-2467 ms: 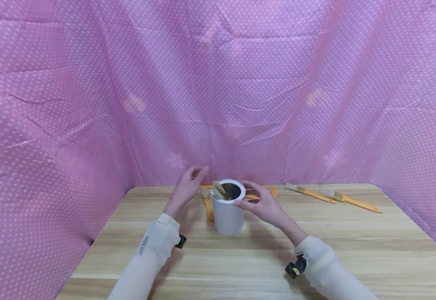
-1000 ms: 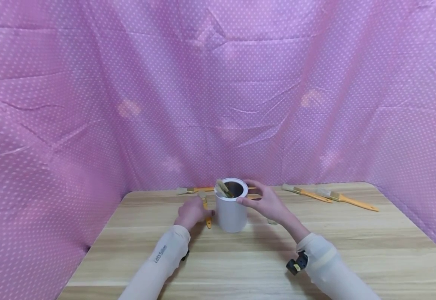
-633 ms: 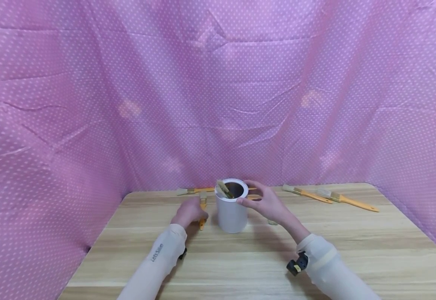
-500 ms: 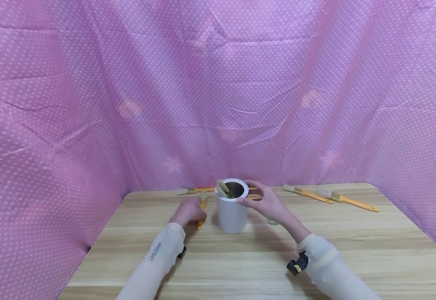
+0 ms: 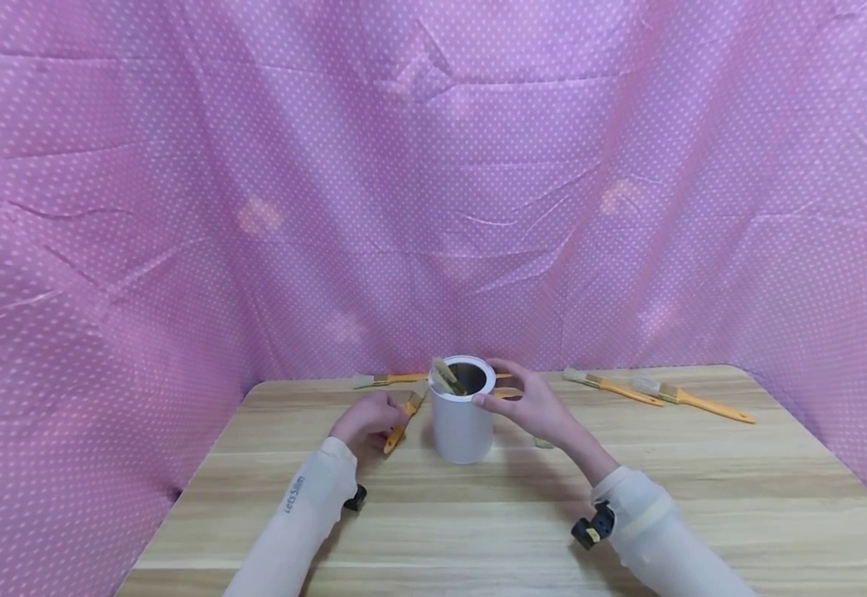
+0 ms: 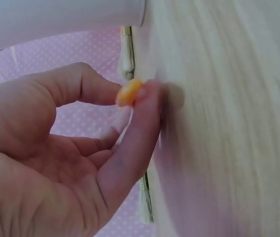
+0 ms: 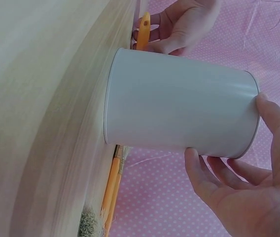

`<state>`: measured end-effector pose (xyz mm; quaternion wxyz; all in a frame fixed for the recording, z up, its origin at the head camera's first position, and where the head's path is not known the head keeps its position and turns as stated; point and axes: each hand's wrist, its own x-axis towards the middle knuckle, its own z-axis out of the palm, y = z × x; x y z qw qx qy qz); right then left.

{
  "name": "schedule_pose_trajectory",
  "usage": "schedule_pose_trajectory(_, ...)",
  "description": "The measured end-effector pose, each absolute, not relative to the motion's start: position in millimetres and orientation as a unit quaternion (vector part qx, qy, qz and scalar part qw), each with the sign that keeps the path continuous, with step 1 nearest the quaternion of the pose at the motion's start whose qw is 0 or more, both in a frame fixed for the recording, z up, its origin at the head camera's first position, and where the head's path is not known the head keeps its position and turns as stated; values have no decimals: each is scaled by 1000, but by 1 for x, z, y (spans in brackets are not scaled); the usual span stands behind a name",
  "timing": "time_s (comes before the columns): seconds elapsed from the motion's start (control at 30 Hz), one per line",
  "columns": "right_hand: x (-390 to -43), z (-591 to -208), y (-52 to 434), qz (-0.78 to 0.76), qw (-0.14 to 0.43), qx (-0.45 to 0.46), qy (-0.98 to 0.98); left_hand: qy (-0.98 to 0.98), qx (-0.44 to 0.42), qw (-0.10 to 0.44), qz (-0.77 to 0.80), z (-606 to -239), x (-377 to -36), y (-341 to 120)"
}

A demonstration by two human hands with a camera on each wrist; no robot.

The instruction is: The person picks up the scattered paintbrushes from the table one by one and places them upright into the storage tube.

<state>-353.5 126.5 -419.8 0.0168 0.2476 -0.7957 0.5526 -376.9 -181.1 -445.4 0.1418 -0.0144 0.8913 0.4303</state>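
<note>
From the head view, the left hand [image 5: 362,417] is pinching an orange-handled paintbrush [image 5: 401,417] just left of the white can [image 5: 463,414], its long axis slanting up toward the rim; the right hand [image 5: 534,406] is grasping that rim. The table [image 5: 702,497] is lying open toward the person.

From the left wrist, thumb and fingertips [image 6: 145,106] are pinching the orange handle end [image 6: 129,92].

From the right wrist, fingers [image 7: 201,170] are curling round the can's rim [image 7: 251,116].
</note>
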Motion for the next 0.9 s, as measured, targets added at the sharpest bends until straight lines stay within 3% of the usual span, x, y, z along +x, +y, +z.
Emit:
schedule_pose_trajectory(0.47,-354,-421,126,550,18,251,-796,866,-5,123,485,-432,-372,-181)
schedule_pose_trajectory(0.6,-341,-406,123,555,8,249,-794,837,11,119,535,-425,-371,-180)
schedule_pose_trajectory(0.9,-329,-392,120,560,1,242,-793,825,51,52,560,-406,-377,-168)
